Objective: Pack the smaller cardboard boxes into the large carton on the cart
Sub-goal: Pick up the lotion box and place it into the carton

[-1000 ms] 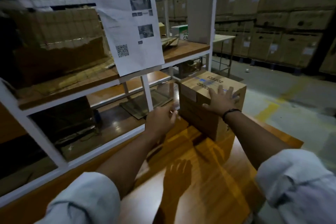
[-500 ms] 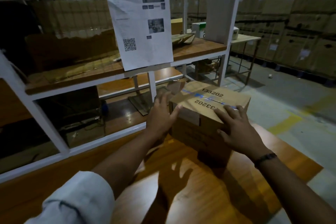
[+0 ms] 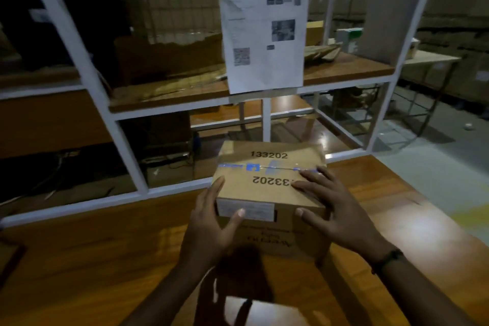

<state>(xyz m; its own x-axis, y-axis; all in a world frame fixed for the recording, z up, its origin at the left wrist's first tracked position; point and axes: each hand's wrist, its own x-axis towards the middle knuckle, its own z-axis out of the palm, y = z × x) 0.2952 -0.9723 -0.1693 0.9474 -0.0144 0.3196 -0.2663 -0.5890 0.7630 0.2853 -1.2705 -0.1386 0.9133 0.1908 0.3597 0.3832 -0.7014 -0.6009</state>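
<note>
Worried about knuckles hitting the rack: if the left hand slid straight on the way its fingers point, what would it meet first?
Probably the white lower rail of the shelf frame. The left hand lies along the left side of the cardboard box, fingers aimed at that rail; depth between is unclear.

both your bare forearms reach forward and angle in toward each other. your left hand lies against the left side of the brown cardboard box, fingers straight, thumb spread across its front. your right hand rests flat on top, fingers spread, thumb over the front edge. a black band circles that wrist.
</note>
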